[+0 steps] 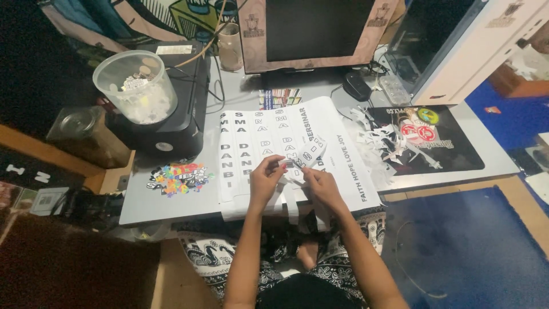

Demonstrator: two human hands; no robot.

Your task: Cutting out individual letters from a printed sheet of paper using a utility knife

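Both forearms come up from the bottom of the shot, bent in toward each other, wrists meeting over the near edge of the low grey table [143, 206]. The left hand [265, 177] has its fingers curled down with thumb and fingertips pinched shut on a small paper strip [306, 153], a thin, floppy white cutout with black letters that curls upward. The right hand [321, 184] is pinching the lower end of the same strip, knuckles up, fingers closed tight. The strip sits just above the big printed sheet [337, 143], which is flat white paper with bold black lettering in columns, lying across the middle of the table and hanging over its near edge.

At the table's right end there's a dark mat [457, 149] with a pile of ragged white paper scraps [377, 140] along its left side. At the left end sits a boxy black printer [183, 114] with a round clear plastic tub [137, 86] on top, and a colourful sticker [177, 178] is near the front left corner.
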